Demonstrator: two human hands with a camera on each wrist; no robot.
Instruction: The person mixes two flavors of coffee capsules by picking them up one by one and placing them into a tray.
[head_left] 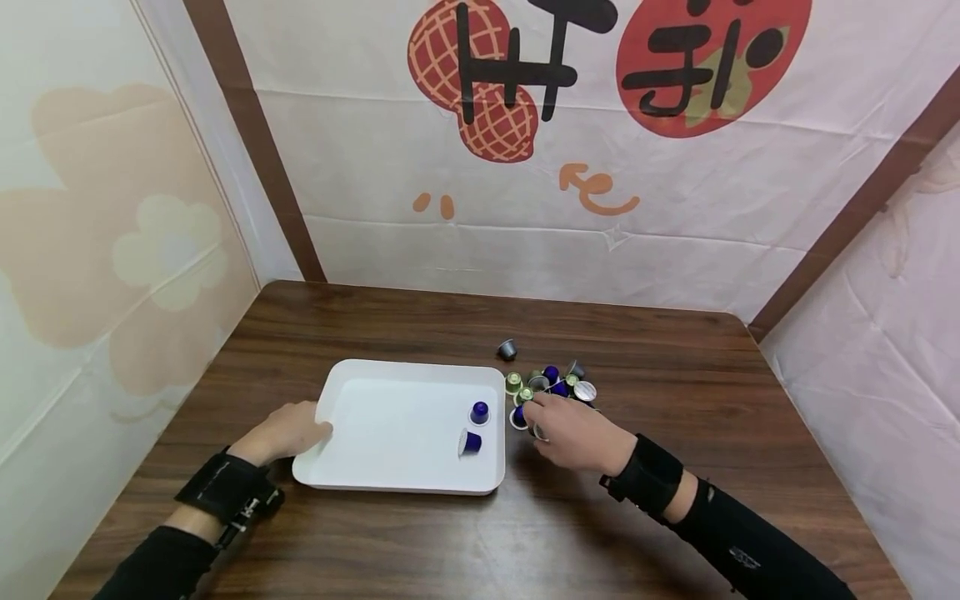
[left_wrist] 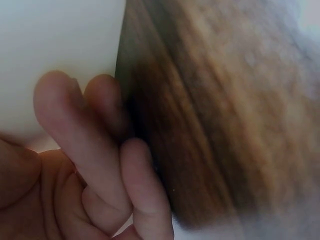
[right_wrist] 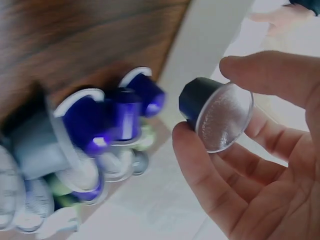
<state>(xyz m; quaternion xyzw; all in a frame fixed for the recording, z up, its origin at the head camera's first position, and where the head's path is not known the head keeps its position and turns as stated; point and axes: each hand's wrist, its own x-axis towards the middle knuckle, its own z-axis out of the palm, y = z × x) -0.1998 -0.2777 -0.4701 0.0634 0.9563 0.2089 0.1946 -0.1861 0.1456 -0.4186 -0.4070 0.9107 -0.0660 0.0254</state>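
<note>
My right hand [head_left: 577, 429] pinches a dark coffee capsule [right_wrist: 225, 117] between thumb and fingers, its silver foil lid facing the camera in the right wrist view. It is just right of a white tray [head_left: 390, 433], beside a loose heap of capsules. My left hand [head_left: 288, 431] grips the tray's left edge, thumb over the rim; the left wrist view shows its curled fingers [left_wrist: 102, 165] at that edge. Inside the tray, near its right side, one blue capsule [head_left: 480, 409] stands on its lid and another blue capsule [head_left: 472, 442] lies on its side.
Blue capsules [right_wrist: 82, 120], green capsules [head_left: 513, 382] and grey ones make up the heap, partly hidden by the right hand. A single dark grey capsule [head_left: 507, 350] lies behind it. The wooden table [head_left: 637, 550] meets printed cloth walls [head_left: 525, 258] at the back and sides.
</note>
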